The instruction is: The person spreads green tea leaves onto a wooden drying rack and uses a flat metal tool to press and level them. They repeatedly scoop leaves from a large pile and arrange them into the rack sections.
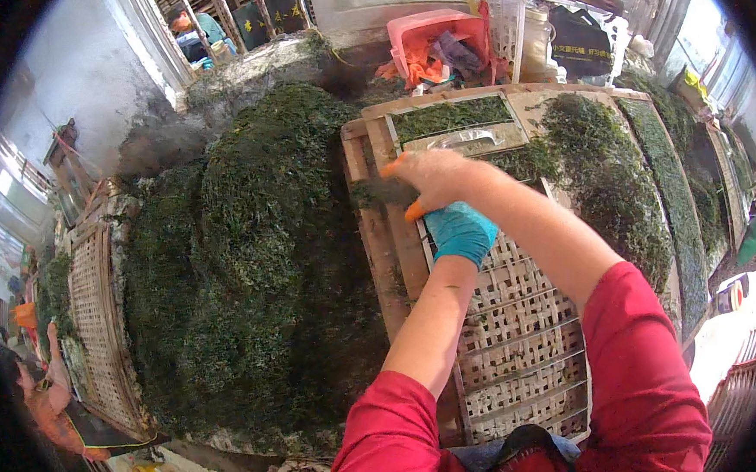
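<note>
My left hand [459,231] wears a teal glove and is over the upper end of a thin metal frame with crossbars [521,350]. The frame lies on a woven bamboo lattice [493,307]. My right hand [429,177], with orange finger covers, crosses above the left and hides its fingers. The right thumb and fingers are apart, with a dark green blur beside them; whether they grip any is unclear. A large heap of dark green, seaweed-like strands [248,244] lies to the left. Beyond my hands, a shiny curved handle [476,138] is beside a strip of packed green strands [452,116].
More green strands [608,176] are heaped at the right. Wooden board edges [378,236] run beside the left heap. A pink tub [433,18], a large jar [535,38] and a black bag [580,42] stand behind. Other people [200,29] are at the window and far left [54,411].
</note>
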### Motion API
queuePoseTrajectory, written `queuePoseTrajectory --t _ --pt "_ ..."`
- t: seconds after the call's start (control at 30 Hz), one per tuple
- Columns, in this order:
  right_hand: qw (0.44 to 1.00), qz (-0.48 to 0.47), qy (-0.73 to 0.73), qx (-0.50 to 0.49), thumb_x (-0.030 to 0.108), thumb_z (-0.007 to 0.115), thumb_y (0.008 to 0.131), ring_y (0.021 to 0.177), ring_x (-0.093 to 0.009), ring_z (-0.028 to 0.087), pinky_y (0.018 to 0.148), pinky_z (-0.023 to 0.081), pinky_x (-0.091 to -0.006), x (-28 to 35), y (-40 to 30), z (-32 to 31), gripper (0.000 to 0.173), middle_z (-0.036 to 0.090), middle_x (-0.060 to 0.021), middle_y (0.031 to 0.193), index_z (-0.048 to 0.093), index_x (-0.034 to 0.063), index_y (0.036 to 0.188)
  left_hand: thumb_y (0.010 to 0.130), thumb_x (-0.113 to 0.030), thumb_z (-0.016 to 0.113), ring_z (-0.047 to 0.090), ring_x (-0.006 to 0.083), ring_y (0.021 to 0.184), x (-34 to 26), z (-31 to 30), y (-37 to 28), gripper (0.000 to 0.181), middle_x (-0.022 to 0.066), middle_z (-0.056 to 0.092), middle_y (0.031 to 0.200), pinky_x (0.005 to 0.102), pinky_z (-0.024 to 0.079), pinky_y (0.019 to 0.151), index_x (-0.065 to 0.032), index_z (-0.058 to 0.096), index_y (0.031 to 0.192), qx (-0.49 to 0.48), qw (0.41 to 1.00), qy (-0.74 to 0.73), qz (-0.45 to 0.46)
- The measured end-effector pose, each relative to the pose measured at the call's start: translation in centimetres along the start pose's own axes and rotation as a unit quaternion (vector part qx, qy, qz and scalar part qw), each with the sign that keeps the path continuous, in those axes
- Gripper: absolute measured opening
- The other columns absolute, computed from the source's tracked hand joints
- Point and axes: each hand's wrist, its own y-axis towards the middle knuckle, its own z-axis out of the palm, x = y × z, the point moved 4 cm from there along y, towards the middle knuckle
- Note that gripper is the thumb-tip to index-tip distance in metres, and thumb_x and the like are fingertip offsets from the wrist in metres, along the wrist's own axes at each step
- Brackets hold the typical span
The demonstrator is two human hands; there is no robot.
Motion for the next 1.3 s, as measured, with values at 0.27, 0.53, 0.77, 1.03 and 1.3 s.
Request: queuePoseTrajectory --t 0.27,0.53,0.77,1.03,1.3 --pt "0.995 0.0 0.087 -0.053 0.019 0.069 0.073 0.106 -0.038 0.063 0.091 0.05 -0.0482 -3.9 -1.8 0.7 0.041 0.067 -0.017 0.109 0.065 0.0079 0.112 0.09 -0.049 0.057 0.043 0.0381 0.133 0.3 -3.2 -0.4 0.069 0.0198 0.049 0.142 0.0565 0.033 0.108 -0.0047 0.046 0.141 0.014 0.994 -0.087 -0.068" --pt "0.974 0.208 -0.016 -0.084 0.017 0.074 0.07 0.101 -0.032 0.066 0.088 0.054 -0.0436 -10.0 -8.4 -1.4 0.038 0.07 -0.0122 0.101 0.069 0.012 0.107 0.089 -0.057 0.058 0.065 0.0328 0.104 0.0 -3.9 0.1 0.056 0.0173 0.069 0.11 0.0464 0.049 0.093 -0.006 0.07 0.11 0.1 0.986 -0.103 -0.08" --pt "0.968 0.129 0.191 -0.101 0.024 0.073 0.077 0.092 -0.033 0.07 0.085 0.055 -0.0416 -9.2 -6.2 2.8 0.042 0.073 -0.0153 0.098 0.07 0.0123 0.117 0.085 -0.03 0.072 0.063 0.0342 0.098 1.4 -4.0 -1.2 0.032 0.0146 0.066 0.104 0.0491 0.045 0.089 -0.0067 0.066 0.105 -0.054 0.959 -0.276 -0.046" --pt "0.971 0.227 0.072 -0.022 0.03 0.07 0.077 0.098 -0.029 0.069 0.087 0.055 -0.0419 -10.0 -8.3 0.6 0.029 0.074 -0.0075 0.1 0.074 0.0209 0.104 0.092 -0.054 0.055 0.037 0.0359 0.139 1.7 -3.7 -0.9 0.08 0.0226 0.041 0.149 0.0521 0.021 0.116 -0.0007 0.038 0.15 -0.006 0.998 -0.04 -0.044" --pt "0.967 0.247 0.025 -0.062 0.026 0.083 0.067 0.14 -0.036 0.036 0.114 0.035 -0.0478 -19.3 -17.9 0.1 0.077 0.043 -0.0104 0.151 0.053 0.0216 0.139 0.088 -0.045 0.066 0.029 0.0375 0.145 -3.8 -4.1 1.8 0.083 0.0213 0.033 0.155 0.0504 0.024 0.116 -0.0043 0.033 0.153 0.032 0.99 -0.064 0.12"
